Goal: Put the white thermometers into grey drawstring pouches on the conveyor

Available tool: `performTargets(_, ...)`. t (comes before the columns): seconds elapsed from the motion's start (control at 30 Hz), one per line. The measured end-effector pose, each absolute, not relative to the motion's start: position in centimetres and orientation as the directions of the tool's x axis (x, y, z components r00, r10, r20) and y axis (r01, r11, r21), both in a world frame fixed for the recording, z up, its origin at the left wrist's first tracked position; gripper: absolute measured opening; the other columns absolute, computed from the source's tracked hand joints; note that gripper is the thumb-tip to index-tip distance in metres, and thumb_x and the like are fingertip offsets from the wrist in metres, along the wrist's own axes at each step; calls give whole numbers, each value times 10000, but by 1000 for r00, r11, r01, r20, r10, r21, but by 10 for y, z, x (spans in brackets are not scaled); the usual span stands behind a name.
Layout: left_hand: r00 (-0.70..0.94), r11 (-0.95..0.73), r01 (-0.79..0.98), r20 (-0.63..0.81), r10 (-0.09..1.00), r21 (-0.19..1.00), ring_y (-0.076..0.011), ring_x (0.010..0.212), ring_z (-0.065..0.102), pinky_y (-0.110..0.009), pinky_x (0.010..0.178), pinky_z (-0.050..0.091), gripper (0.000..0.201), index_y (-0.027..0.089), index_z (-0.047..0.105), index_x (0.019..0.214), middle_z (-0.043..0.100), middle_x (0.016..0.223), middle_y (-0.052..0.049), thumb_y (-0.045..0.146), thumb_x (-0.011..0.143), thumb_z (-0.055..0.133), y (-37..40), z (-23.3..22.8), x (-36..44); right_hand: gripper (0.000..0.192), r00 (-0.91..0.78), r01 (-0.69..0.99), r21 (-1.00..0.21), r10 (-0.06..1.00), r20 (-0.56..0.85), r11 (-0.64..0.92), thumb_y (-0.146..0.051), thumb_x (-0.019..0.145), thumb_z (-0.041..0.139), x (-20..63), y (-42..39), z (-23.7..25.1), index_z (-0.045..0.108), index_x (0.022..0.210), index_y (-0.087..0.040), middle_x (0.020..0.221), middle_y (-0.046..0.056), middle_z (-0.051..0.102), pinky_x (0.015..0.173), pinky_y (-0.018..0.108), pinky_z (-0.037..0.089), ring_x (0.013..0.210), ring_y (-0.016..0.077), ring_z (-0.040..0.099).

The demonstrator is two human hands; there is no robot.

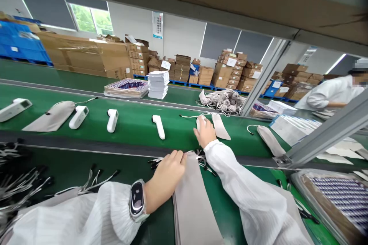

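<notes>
My right hand (206, 133) reaches onto the green conveyor belt, fingers closed around a white handheld thermometer (199, 123), mostly covered by the hand. Just right of it lies a grey drawstring pouch (220, 127). Nearer to me, my left hand (168, 174) has its fingers curled at the corded top edge of a stack of grey drawstring pouches (194, 199). To the left, more white thermometers rest on the belt, among them an upright-lying one (159, 127) and another with its display showing (112, 121). A second pouch (53, 116) lies between thermometers.
Behind the belt stand a tray of small patterned items (126, 88), a paper stack (158, 84) and a pouch heap (222, 100). A metal post (266, 72) rises on the right. A bagged tray (336, 203) is at lower right. A white-clothed person (324, 93) works beyond.
</notes>
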State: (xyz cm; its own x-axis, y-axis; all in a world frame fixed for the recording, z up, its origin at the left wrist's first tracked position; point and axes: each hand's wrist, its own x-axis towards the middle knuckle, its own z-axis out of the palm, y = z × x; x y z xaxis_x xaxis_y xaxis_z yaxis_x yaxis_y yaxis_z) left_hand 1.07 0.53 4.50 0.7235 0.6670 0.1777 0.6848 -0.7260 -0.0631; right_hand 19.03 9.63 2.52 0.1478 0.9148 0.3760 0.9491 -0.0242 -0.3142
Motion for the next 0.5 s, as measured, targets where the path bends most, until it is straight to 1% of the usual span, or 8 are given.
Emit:
performTargets(0.07, 718, -713, 694, 165, 677, -94, -232, 845, 528, -328, 683, 434, 349, 79, 517, 1020, 560, 872, -114, -57, 736, 366, 1, 45, 13, 489, -60, 941, -287, 923, 380, 180, -341, 816, 387, 159, 102, 36, 300, 1281, -214, 1151, 136, 437, 879, 381, 339, 1061, 246, 425)
performTargets(0.13, 709, -700, 704, 163, 686, -120, -227, 789, 541, -315, 632, 437, 293, 88, 548, 911, 569, 825, -108, -60, 726, 375, -2, 44, 15, 459, -221, 893, -334, 941, 254, 300, -390, 800, 414, 125, 114, 41, 366, 1239, -266, 1079, 103, 483, 858, 385, 355, 1025, 247, 453)
performTargets(0.2, 698, -685, 715, 185, 692, -139, -227, 765, 540, -318, 614, 429, 252, 101, 554, 840, 573, 785, -102, -45, 733, 379, -2, 43, 15, 454, -270, 865, -407, 956, 112, 292, -395, 737, 521, 97, 131, 38, 446, 1175, -303, 1077, 93, 492, 847, 432, 352, 1031, 283, 453)
performTargets(0.23, 693, -678, 720, 200, 693, -145, -233, 772, 535, -325, 617, 423, 236, 105, 554, 821, 574, 775, -103, -33, 741, 380, 0, 43, 15, 454, -260, 859, -440, 963, 67, 262, -351, 707, 570, 87, 140, 36, 475, 1149, -302, 1082, 95, 495, 845, 450, 349, 1035, 297, 454)
performTargets(0.33, 700, -696, 710, 218, 680, -108, -252, 815, 513, -354, 646, 400, 191, 121, 548, 799, 579, 790, -101, 29, 780, 381, 9, 47, 8, 468, -200, 832, -523, 979, 24, 183, -164, 677, 591, 82, 157, 27, 496, 1125, -258, 1067, 101, 525, 834, 439, 372, 1010, 277, 493)
performTargets(0.4, 728, -741, 672, 189, 659, -3, -230, 790, 508, -341, 646, 387, 169, 144, 529, 775, 576, 786, -75, 104, 820, 372, 18, 54, 1, 525, -166, 793, -594, 986, 6, 137, -136, 697, 558, 96, 157, 26, 413, 1194, -223, 1036, 98, 551, 798, 404, 418, 951, 236, 538)
performTargets(0.47, 758, -776, 613, 166, 631, 147, -194, 753, 504, -306, 639, 374, 186, 168, 496, 751, 562, 768, -39, 189, 857, 344, 25, 65, -6, 613, -156, 738, -666, 988, -11, 109, -180, 752, 503, 120, 146, 30, 218, 1294, -196, 986, 88, 577, 736, 356, 466, 879, 187, 576)
performTargets(0.5, 767, -780, 585, 163, 621, 222, -177, 732, 500, -286, 627, 365, 200, 176, 477, 740, 551, 752, -22, 221, 867, 329, 28, 71, -9, 657, -162, 665, -739, 987, -5, 106, -193, 774, 473, 133, 138, 35, 108, 1320, -190, 958, 79, 586, 713, 336, 480, 854, 167, 587)
